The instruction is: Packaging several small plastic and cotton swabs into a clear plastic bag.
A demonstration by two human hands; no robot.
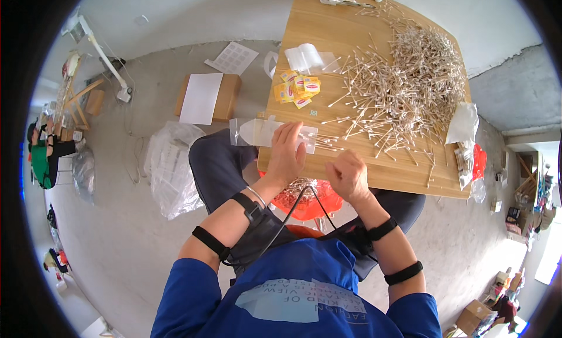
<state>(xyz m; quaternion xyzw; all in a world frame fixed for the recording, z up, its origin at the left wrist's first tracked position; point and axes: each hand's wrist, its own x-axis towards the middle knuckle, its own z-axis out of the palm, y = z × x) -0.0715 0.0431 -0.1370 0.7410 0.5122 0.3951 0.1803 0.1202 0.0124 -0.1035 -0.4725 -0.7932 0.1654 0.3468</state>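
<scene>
My left hand (285,153) lies with its fingers stretched out over a clear plastic bag (253,132) at the near left edge of the wooden table. Several cotton swabs (326,142) stick out of the bag's right end. Just to the right of these swabs, my right hand (349,175) is closed with curled fingers at the table's near edge. Whatever it may hold is hidden. A large loose heap of cotton swabs (424,74) covers the right part of the table (304,30).
Yellow packets (298,89) and a stack of clear bags (304,57) lie behind my left hand. Below the table edge, a red bag (324,204) holds more swabs. A cardboard box (232,98) and a plastic sack (172,171) stand left. Another person (42,156) sits far left.
</scene>
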